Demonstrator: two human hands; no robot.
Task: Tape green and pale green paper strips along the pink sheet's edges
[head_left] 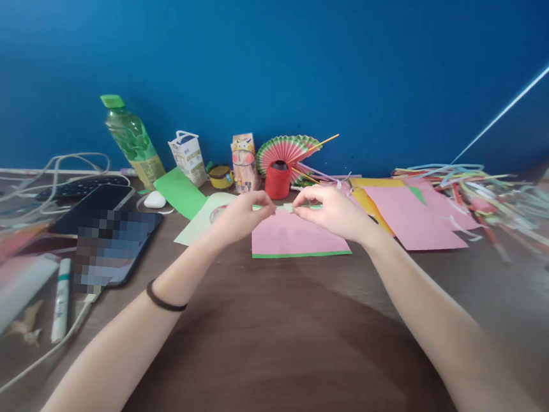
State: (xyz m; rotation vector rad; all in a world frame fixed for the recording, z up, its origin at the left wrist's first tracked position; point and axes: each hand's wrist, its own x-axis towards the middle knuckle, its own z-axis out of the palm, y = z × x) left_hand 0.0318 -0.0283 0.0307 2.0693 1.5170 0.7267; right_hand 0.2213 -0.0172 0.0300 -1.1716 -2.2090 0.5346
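Observation:
A pink sheet of paper (300, 239) with a green strip along its near edge lies on the dark table. Over its far edge, my left hand (243, 215) has its fingertips pinched together; what they hold, if anything, is too small to make out. My right hand (336, 213) pinches a small whitish piece (288, 208) just above the same edge, where a green line also shows. Both hands are close together, with the small piece between them. Beneath my left hand lies a pale green sheet (195, 228), partly covered by the hand.
Along the blue wall stand a green bottle (133, 139), a milk carton (189, 158), a decorated box (244, 161), a red pot (277, 180) and a pleated pink-and-green paper fan (282, 150). Pink sheets (411, 215) lie right; a phone (126, 247), marker (61, 299) and cables left.

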